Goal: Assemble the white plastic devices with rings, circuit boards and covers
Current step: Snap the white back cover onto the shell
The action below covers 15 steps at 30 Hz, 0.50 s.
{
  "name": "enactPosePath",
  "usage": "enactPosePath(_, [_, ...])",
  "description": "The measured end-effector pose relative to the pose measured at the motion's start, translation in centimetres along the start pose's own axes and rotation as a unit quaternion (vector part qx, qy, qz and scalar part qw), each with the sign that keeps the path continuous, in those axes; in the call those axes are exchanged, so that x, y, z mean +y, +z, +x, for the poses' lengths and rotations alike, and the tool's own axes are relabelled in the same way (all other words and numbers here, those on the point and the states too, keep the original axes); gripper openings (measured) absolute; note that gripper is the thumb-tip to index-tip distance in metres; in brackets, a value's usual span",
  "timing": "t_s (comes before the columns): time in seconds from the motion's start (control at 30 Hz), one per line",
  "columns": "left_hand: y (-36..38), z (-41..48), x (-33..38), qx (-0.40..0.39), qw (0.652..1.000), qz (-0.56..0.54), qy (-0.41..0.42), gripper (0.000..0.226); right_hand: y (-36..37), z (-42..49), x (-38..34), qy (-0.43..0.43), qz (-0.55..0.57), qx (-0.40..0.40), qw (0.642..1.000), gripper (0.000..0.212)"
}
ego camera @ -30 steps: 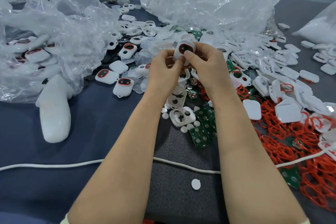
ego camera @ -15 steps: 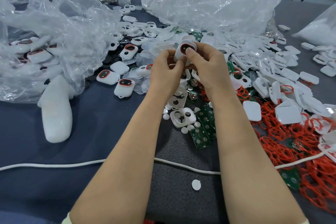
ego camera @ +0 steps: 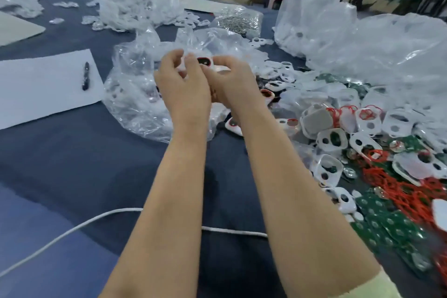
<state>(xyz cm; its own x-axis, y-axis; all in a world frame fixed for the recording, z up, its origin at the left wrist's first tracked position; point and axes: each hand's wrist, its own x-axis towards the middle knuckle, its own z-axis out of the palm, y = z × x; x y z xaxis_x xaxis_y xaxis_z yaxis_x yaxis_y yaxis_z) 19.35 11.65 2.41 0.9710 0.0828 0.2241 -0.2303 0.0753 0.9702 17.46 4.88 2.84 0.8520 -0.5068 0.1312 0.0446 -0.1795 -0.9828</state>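
Note:
Both my hands are raised over the dark blue table (ego camera: 72, 152). Between their fingertips sits a white plastic device (ego camera: 204, 61) with a red-ringed dark opening facing me. My left hand (ego camera: 182, 84) pinches its left side, fingers curled. My right hand (ego camera: 232, 82) grips its right side and underside. Beneath my hands lies a clear plastic bag (ego camera: 135, 94) with finished devices inside. To the right lie white housings (ego camera: 331, 139), red rings (ego camera: 387, 181) and green circuit boards (ego camera: 387, 225) in a loose heap.
A white sheet of paper (ego camera: 43, 87) with a dark pen (ego camera: 85, 76) lies at the left. A white cord (ego camera: 72, 228) crosses the near table. Large crumpled plastic bags (ego camera: 362, 38) stand at the back and right, plus a bag of small metal parts (ego camera: 238, 20).
The view has swung left and up, so the parts heap now sits at the right. My hands have lifted the device up and out over the plastic bag.

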Motion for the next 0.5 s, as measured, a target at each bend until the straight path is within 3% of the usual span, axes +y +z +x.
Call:
enactPosePath(0.13, [-2.1, 2.9, -0.6, 0.016, 0.988, -0.074, -0.136, 0.007, 5.3, 2.7, 1.0, 0.036, -0.125, -0.016, 0.991, 0.029])
enactPosePath(0.2, [-2.3, 3.2, -0.9, 0.012, 0.986, -0.072, -0.153, 0.005, 6.1, 3.3, 1.5, 0.048, -0.172, -0.035, 0.983, 0.042])
enactPosePath(0.27, [-2.0, 3.4, -1.2, -0.004, 0.986, -0.063, -0.151, 0.019, 5.6, 3.5, 1.5, 0.034, -0.175, -0.036, 0.983, 0.047])
enactPosePath(0.33, [-1.2, 3.2, -0.9, -0.010, 0.988, -0.056, -0.145, 0.026, 3.7, 3.0, 1.0, -0.011, -0.120, 0.016, 0.993, 0.036])
enactPosePath(0.4, [-0.5, 2.6, -0.3, -0.018, 0.991, -0.056, -0.119, 0.017, 0.4, 2.8, 1.0, -0.038, -0.035, 0.113, 0.992, 0.022])
enactPosePath(0.43, [-0.1, 2.4, -0.2, -0.032, 0.992, -0.066, -0.106, 0.012, -1.5, 2.8, 1.3, -0.041, -0.037, 0.175, 0.983, 0.021])
enactPosePath(0.5, [0.7, 1.6, 0.1, -0.116, 0.980, -0.097, -0.130, 0.014, -5.2, 3.0, 2.5, -0.007, -0.158, 0.252, 0.955, 0.022])
